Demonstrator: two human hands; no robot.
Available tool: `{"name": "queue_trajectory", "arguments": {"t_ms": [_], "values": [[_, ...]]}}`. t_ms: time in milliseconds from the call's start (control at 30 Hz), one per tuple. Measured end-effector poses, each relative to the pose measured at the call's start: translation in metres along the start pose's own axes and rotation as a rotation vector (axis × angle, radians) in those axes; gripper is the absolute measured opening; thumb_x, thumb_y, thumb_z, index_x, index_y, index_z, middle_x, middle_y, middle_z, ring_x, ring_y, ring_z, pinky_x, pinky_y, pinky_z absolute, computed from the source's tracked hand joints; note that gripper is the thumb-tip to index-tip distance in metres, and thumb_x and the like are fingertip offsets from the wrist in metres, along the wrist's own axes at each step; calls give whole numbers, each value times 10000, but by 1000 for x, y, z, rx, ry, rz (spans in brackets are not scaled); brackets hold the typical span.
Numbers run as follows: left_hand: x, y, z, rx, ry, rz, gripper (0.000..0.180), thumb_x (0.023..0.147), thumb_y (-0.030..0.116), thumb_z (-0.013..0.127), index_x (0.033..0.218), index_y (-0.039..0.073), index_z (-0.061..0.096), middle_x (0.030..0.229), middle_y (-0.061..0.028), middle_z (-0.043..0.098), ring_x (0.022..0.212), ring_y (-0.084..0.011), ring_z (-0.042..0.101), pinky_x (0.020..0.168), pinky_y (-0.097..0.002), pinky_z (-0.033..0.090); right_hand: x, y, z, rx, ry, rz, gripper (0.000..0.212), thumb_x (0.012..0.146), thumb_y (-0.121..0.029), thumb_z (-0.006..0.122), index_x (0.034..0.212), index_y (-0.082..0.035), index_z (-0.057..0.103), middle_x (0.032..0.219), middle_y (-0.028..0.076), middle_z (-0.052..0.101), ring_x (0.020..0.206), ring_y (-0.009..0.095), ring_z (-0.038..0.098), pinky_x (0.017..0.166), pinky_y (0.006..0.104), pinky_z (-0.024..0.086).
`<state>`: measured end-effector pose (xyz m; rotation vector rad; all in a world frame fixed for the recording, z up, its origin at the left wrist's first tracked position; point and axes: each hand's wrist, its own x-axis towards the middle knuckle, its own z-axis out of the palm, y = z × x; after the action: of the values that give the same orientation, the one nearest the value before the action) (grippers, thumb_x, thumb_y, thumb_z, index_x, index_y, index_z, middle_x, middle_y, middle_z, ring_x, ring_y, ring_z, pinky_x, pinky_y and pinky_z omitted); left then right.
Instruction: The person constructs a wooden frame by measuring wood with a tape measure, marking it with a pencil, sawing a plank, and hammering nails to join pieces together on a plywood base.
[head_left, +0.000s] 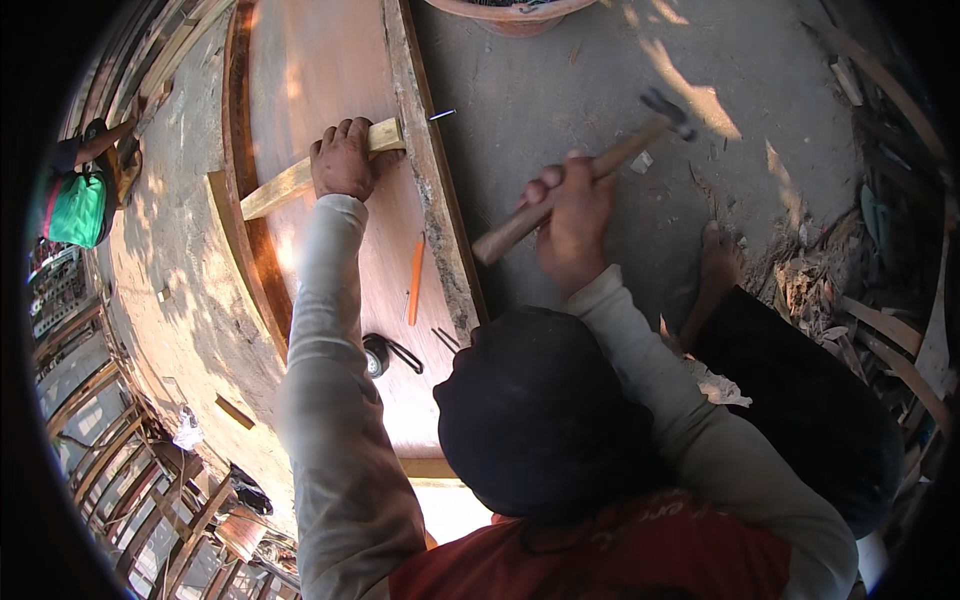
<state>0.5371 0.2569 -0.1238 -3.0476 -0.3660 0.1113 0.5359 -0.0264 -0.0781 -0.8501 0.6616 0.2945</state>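
My left hand is closed around a short pale wooden batten, which lies across a flat board between two long edge timbers. The batten's end butts against the right edge timber. A nail sticks out of that timber's outer side, level with the batten's end. To the right, my right hand grips a hammer by its wooden handle, the metal head up and to the right, apart from the nail. On the board lie an orange pencil-like tool, a round tape measure and loose nails.
An orange-brown basin stands at the top edge. Wood shavings and scraps pile up at the right, beside a bare foot. Another person in green is at the far left. Slatted wooden frames stand at the lower left.
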Motion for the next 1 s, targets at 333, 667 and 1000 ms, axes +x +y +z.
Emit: {"name": "queue_trajectory", "arguments": {"t_ms": [333,667,1000], "values": [[-4,-2,-3,35,-11,-21,592,742,502,814,1175,146,624,1190,-67,652,1169,-281,578,1032,-467,396,76,-73,-39,97,-79,-226,237,1023,-274,543,990,-84,404,767,26,484,592,140,513,566,383,498],[-9,-6,2,53,-66,-52,610,741,494,820,1186,130,616,1187,-75,636,1179,-296,564,1044,-468,387,34,-33,-18,-211,-290,117,202,1008,-258,581,980,-96,463,752,18,516,565,117,493,499,306,453],[-4,-4,2,68,-67,-37,613,749,451,826,1216,121,604,1208,-80,629,1191,-299,554,1052,-470,384,-22,31,-8,-351,-583,609,165,1051,-229,471,1038,-67,444,822,21,532,704,130,565,661,319,498]]}}
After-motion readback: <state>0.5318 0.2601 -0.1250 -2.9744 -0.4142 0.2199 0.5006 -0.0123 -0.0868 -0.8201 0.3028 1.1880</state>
